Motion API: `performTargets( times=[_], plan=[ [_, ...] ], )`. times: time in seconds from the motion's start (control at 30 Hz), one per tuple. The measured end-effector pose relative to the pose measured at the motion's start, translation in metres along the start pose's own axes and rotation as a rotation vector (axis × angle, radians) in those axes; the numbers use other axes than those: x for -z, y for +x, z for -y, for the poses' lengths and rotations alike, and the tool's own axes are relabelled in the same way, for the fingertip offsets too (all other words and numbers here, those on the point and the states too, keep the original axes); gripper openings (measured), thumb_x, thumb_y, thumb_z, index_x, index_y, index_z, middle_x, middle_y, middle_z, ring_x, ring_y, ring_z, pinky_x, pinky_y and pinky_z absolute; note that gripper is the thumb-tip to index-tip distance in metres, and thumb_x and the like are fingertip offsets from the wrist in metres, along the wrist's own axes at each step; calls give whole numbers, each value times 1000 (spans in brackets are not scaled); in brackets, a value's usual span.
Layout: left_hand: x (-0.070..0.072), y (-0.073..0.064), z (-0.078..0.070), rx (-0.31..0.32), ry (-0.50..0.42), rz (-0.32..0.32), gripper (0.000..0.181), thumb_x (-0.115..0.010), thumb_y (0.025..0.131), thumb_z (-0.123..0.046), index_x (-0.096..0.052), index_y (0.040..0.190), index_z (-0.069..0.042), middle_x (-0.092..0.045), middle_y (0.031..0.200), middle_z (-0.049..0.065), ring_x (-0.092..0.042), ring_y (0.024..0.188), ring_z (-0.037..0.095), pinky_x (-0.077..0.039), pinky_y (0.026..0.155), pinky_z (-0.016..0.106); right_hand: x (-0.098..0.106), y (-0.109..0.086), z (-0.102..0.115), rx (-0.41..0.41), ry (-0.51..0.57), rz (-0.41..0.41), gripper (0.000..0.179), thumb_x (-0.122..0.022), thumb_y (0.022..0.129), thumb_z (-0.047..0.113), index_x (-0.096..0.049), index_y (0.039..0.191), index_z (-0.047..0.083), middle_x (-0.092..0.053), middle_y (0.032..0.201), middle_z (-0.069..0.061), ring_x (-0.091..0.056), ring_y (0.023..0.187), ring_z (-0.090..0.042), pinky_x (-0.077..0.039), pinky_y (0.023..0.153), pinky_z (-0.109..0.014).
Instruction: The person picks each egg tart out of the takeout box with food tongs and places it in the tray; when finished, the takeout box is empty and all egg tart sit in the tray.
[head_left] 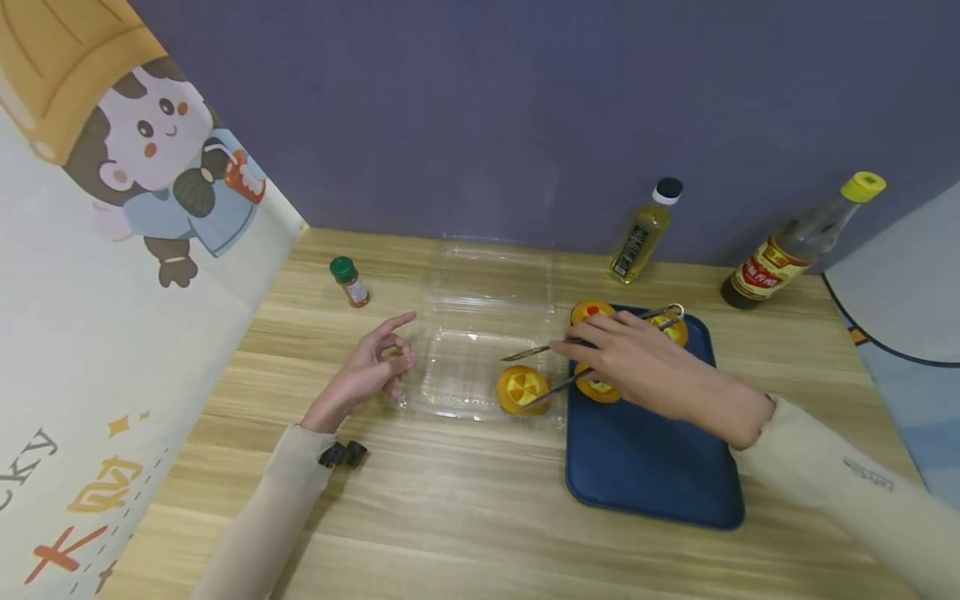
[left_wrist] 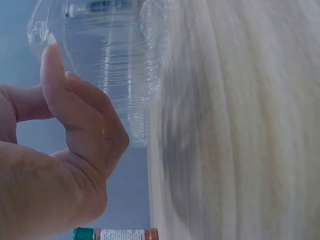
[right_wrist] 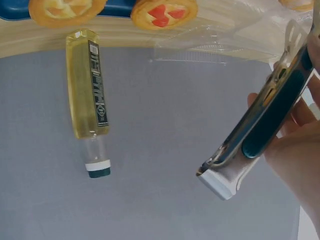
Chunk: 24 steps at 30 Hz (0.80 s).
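In the head view, my right hand (head_left: 626,354) grips metal tongs (head_left: 667,315), which have a teal handle grip (right_wrist: 275,112) in the right wrist view. The tongs' arms are spread, one tip on each side of a round yellow tart (head_left: 522,389). That tart sits at the right side of a clear plastic clamshell box (head_left: 450,412) with its lid (head_left: 491,279) folded back. Beside the box's left edge is my left hand (head_left: 367,371), index finger extended and other fingers loosely bent. Whether a fingertip touches the box I cannot tell.
A blue tray (head_left: 652,475) lies right of the box, bearing a red-topped tart (head_left: 588,312) and other tarts (head_left: 597,388). Behind stand an oil bottle (head_left: 641,237) and a dark sauce bottle (head_left: 772,262). A green-capped spice jar (head_left: 350,283) is at the left, before the blue-grey wall.
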<state>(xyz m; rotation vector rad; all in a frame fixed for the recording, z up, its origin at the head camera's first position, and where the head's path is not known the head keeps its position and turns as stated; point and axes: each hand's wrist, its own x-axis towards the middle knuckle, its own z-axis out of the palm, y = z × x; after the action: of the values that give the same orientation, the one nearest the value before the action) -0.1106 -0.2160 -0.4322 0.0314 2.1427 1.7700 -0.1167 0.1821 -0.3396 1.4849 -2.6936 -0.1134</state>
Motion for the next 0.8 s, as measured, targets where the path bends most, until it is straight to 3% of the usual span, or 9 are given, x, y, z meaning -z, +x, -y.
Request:
performTargets(
  times=[0.33, 0.8],
  plan=[
    [0, 0, -1, 0, 2, 3, 73, -57, 102, 1, -26, 166, -16, -49, 107, 7, -57, 75, 15, -61, 48, 23, -6, 8, -2, -3, 23, 50, 57, -81, 91, 18, -62, 145, 16, -65, 136, -8, -62, 126, -30, -58, 104, -58],
    [0, -1, -1, -1, 6, -1, 74, -58, 101, 0, -26, 166, -16, -50, 108, 7, -57, 73, 14, -60, 48, 22, -23, 18, -6, -45, 16, -45, 52, -75, 97, 27, -61, 146, 15, -66, 132, -7, -64, 116, -27, -63, 96, -51]
  ],
)
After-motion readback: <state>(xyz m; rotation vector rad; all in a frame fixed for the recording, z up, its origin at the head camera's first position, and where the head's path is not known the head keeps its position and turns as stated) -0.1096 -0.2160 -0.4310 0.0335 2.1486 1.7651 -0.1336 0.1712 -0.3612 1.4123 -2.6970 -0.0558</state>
